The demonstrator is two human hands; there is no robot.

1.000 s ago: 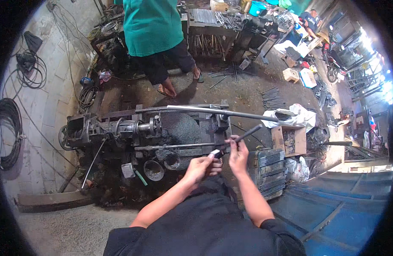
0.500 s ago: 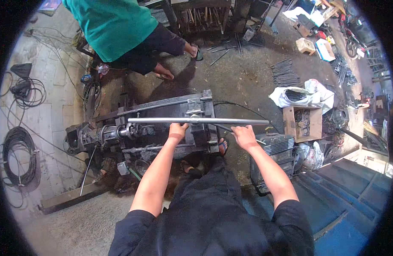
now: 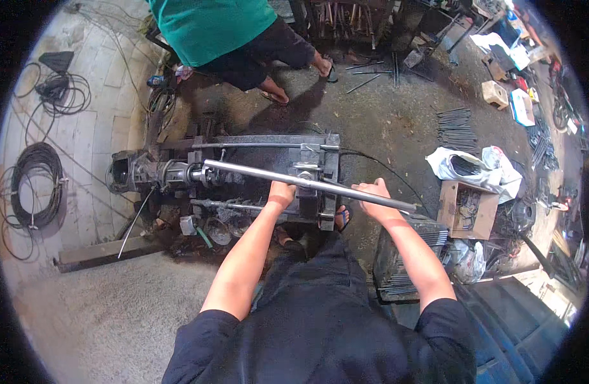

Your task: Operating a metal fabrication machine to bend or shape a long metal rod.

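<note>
A long silvery metal bar [image 3: 243, 170] lies slantwise over the clamp [image 3: 307, 171] of a greasy machine [image 3: 170, 173], its right end nearer me. My left hand [image 3: 282, 192] is at the near side of the clamp, just under the bar. Its fingers are hidden there. Farther right, the bar crosses over my right hand [image 3: 376, 198]. That hand's fingers are curled beyond the bar, and whatever they hold is covered by it.
A person in a green shirt [image 3: 224, 32] stands beyond the machine. On the right are a black crate [image 3: 387, 272] with metal rods, a cardboard box [image 3: 445, 208] and white sacks [image 3: 505, 176]. Rods [image 3: 456, 128] lie on the floor. At left is a coiled black cable [image 3: 19, 182].
The bar has turned, its right end coming nearer me and its left end going farther off. The thin dark rod seen in my right hand earlier is now hidden. My view has shifted left.
</note>
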